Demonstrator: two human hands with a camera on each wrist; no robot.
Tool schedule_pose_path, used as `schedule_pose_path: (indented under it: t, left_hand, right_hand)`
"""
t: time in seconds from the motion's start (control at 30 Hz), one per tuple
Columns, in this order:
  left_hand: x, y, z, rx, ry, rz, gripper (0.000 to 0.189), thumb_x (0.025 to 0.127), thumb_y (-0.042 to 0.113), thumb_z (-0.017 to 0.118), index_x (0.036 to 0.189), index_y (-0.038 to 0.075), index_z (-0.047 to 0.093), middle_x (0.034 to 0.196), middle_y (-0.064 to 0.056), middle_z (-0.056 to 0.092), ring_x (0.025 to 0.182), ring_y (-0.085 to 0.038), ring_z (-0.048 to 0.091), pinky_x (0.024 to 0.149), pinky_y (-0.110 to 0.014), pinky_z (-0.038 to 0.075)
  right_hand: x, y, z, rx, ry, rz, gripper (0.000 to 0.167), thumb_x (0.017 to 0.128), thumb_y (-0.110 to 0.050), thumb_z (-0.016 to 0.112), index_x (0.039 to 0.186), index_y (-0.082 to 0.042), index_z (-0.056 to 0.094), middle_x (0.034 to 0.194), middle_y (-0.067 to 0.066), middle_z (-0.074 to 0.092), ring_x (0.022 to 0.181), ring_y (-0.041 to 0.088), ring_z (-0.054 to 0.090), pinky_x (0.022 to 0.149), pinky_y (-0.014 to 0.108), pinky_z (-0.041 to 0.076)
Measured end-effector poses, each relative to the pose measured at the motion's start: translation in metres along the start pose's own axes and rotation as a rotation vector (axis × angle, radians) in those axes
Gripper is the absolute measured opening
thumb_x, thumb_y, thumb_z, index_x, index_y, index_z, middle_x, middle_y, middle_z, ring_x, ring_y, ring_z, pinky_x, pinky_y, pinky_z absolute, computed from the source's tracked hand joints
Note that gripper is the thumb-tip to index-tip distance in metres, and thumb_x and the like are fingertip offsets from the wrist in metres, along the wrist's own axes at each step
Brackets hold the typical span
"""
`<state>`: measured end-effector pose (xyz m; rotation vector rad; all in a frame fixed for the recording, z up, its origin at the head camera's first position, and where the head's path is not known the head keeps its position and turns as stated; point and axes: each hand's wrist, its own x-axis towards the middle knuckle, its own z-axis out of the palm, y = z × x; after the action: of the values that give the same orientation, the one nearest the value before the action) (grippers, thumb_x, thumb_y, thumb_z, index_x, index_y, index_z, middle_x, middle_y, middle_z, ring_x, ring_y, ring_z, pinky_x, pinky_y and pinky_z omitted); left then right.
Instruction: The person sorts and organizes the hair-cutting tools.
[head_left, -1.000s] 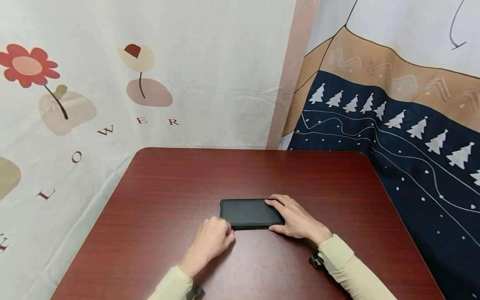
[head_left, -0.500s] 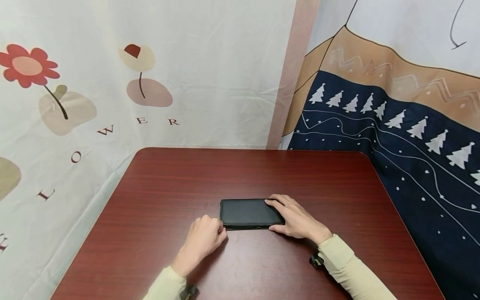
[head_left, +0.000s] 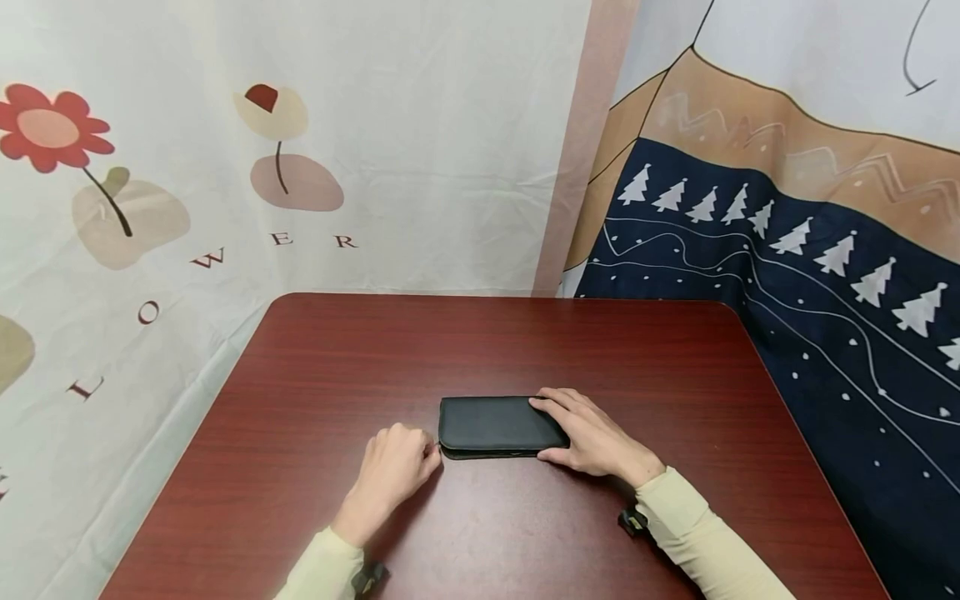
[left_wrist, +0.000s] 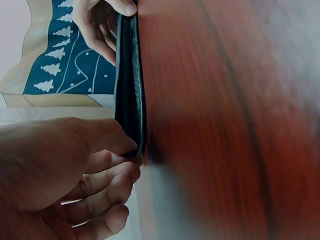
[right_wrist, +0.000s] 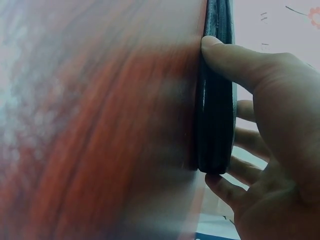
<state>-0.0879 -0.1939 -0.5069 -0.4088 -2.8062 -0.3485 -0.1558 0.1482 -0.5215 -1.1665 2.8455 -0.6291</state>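
Note:
A black rectangular zip wallet (head_left: 495, 423) lies flat on the table, its long side facing me. At its near left corner my left hand (head_left: 397, 462) pinches the zipper pull between thumb and bent index finger; the pull itself is hidden by the fingertips. In the left wrist view, the near edge of the wallet (left_wrist: 131, 85) shows a narrow dark gap running between its two covers. My right hand (head_left: 596, 437) grips the wallet's right end, thumb (right_wrist: 212, 44) against the near edge and fingers over the top and around the far side.
The reddish-brown wooden table (head_left: 360, 350) has rounded far corners. Behind it hangs a white cloth (head_left: 450, 150) printed with flowers and letters. To the right is a navy and tan cloth (head_left: 810, 275) with white trees. Dark wrist devices sit under both sleeves.
My left hand has slid left along the wallet's near edge to its left corner, and that edge now looks more parted. The right hand and the wallet have stayed in place.

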Motion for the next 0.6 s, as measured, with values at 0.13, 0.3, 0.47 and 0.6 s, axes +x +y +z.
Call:
schedule_pose_path:
  t: [0.13,0.3,0.47,0.6]
  left_hand:
    - [0.004,-0.007,0.004,0.026,0.013,0.009,0.053,0.081,0.010,0.085,0.052,0.024,0.043,0.054,0.006,0.048,0.047,-0.020,0.050,0.042,-0.038,0.044]
    - [0.012,-0.014,0.008,0.037,0.010,0.013,0.046,0.083,0.008,0.085,0.053,0.022,0.053,0.057,0.000,0.059,0.049,-0.030,0.063,0.042,-0.043,0.048]
    - [0.019,-0.021,0.011,0.040,-0.008,0.013,0.050,0.086,0.009,0.084,0.053,0.021,0.047,0.057,-0.001,0.058,0.049,-0.032,0.062,0.042,-0.043,0.047]
    - [0.026,-0.025,0.013,0.041,-0.019,0.016,0.053,0.089,0.010,0.083,0.053,0.021,0.045,0.057,0.000,0.054,0.049,-0.031,0.060,0.042,-0.043,0.047]
  right_hand:
    - [0.000,0.000,0.000,-0.002,0.004,-0.007,0.083,0.091,-0.039,0.096,0.160,-0.008,0.061,0.166,0.017,0.060,0.153,0.035,0.058,0.126,0.057,0.052]
    - [0.000,0.001,0.001,-0.006,0.001,-0.006,0.083,0.092,-0.039,0.095,0.161,-0.008,0.060,0.167,0.017,0.060,0.154,0.036,0.057,0.127,0.058,0.051]
    - [0.000,0.002,0.002,-0.002,0.002,-0.003,0.084,0.092,-0.038,0.096,0.161,-0.008,0.060,0.167,0.017,0.060,0.154,0.036,0.057,0.127,0.058,0.050]
    - [0.000,0.002,0.003,-0.003,0.003,-0.005,0.084,0.092,-0.038,0.096,0.161,-0.008,0.060,0.166,0.016,0.060,0.154,0.036,0.058,0.128,0.057,0.050]
